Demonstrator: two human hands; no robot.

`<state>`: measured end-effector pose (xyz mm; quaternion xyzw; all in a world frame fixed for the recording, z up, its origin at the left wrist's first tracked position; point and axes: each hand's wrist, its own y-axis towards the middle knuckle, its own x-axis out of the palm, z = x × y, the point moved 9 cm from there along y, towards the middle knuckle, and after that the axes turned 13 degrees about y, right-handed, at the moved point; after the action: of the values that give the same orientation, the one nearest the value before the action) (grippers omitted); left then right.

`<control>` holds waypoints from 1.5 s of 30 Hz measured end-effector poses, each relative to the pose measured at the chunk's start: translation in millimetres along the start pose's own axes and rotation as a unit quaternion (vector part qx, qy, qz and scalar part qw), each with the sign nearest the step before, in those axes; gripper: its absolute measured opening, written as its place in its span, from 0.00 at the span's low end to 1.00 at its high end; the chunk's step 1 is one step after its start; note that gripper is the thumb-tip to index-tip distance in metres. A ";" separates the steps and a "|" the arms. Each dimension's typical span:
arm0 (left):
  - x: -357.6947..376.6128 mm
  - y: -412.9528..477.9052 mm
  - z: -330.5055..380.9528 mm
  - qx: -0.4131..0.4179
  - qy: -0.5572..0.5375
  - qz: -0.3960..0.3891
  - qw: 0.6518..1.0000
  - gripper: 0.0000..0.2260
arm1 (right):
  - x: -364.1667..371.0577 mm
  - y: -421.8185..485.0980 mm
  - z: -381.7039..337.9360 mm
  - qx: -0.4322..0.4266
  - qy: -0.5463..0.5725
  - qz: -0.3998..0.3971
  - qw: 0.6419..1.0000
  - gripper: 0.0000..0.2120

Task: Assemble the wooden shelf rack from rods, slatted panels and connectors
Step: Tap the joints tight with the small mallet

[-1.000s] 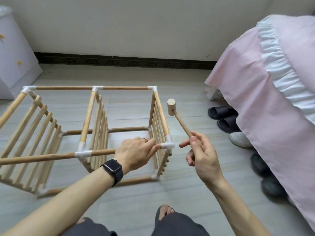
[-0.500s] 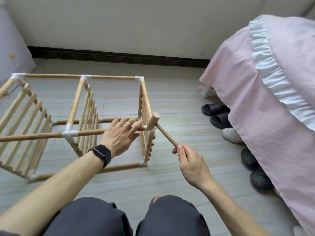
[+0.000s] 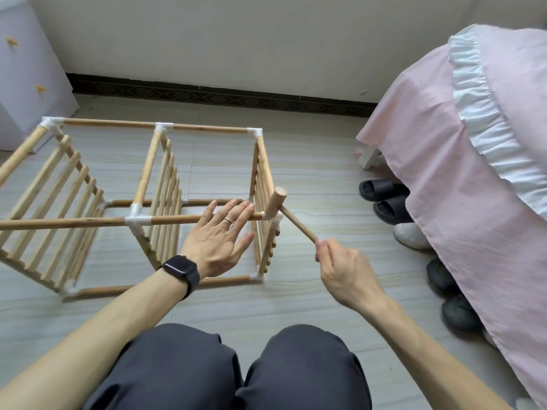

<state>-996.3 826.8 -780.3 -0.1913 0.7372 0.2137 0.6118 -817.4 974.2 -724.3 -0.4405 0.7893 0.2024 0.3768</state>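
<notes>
The wooden shelf rack (image 3: 148, 173) lies on its side on the tiled floor, rods joined by white connectors, with three slatted panels standing upright in it. My left hand (image 3: 219, 238) lies flat with straight fingers on the near top rod (image 3: 171, 219), just left of the near right corner connector (image 3: 273, 217). My right hand (image 3: 340, 264) grips the handle of a small wooden mallet (image 3: 278, 202). The mallet's head sits on that corner connector.
A bed with a pink cover (image 3: 458, 173) fills the right side, with several slippers and shoes (image 3: 384, 199) beside it on the floor. A white drawer cabinet (image 3: 26, 69) stands at the far left against the wall. My knees (image 3: 236, 371) are at the bottom.
The mallet swung down from raised beside the rack onto the near right corner connector. My left hand shifted from gripping near the corner to lying flat on the top rod.
</notes>
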 end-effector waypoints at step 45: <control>4.5 -1.1 -0.8 0.013 0.007 -0.019 1.000 0.35 | 5.8 -10.9 4.6 -0.004 -0.071 0.028 0.997 0.15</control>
<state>-997.2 825.3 -784.7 -0.1987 0.7401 0.1912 0.6134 -808.2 968.3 -731.6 -0.4039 0.7719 0.2466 0.4245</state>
